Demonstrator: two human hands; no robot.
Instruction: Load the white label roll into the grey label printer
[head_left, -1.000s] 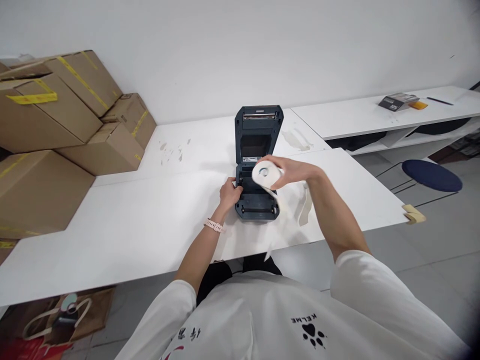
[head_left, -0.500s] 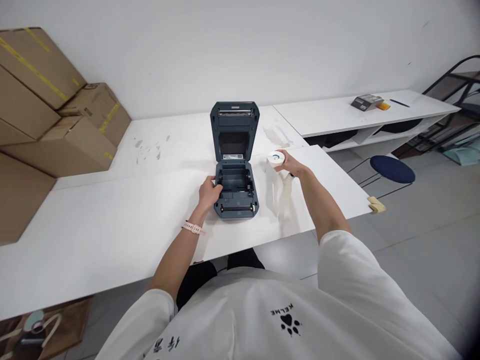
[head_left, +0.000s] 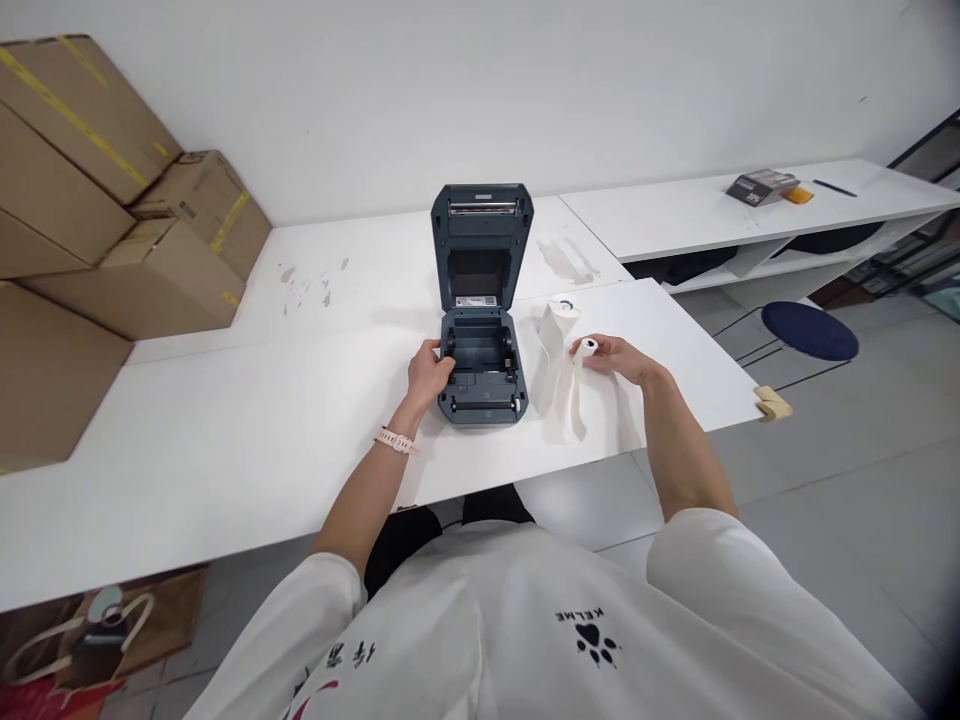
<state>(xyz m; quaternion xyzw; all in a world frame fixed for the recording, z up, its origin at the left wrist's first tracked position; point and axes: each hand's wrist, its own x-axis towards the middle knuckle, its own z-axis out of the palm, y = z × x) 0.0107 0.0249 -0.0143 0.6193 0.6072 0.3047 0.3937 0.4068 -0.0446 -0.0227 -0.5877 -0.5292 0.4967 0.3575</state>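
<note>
A dark grey label printer [head_left: 484, 385] stands on the white table with its lid [head_left: 482, 225] raised and its roll bay bare. My left hand [head_left: 427, 373] is closed on the printer's left side, thumb over the rim. To the right of the printer, my right hand [head_left: 611, 357] grips a small white paper roll [head_left: 587, 348] with a dark core; a loose strip hangs from it toward me. Just behind that, a larger white label roll [head_left: 561, 315] rests on the table, apart from my fingers, its unwound strip trailing forward.
Cardboard boxes [head_left: 180, 275] with yellow tape are piled at the left. Against the wall at right, a lower shelf table [head_left: 675, 215] carries a small dark box [head_left: 761, 187]. A blue stool [head_left: 810, 330] stands beyond the table's right end, where a corner guard [head_left: 772, 403] sits.
My right hand has let go of the larger label roll and come toward me, taking hold of the small roll. My left hand stays on the printer. The view has shifted slightly.
</note>
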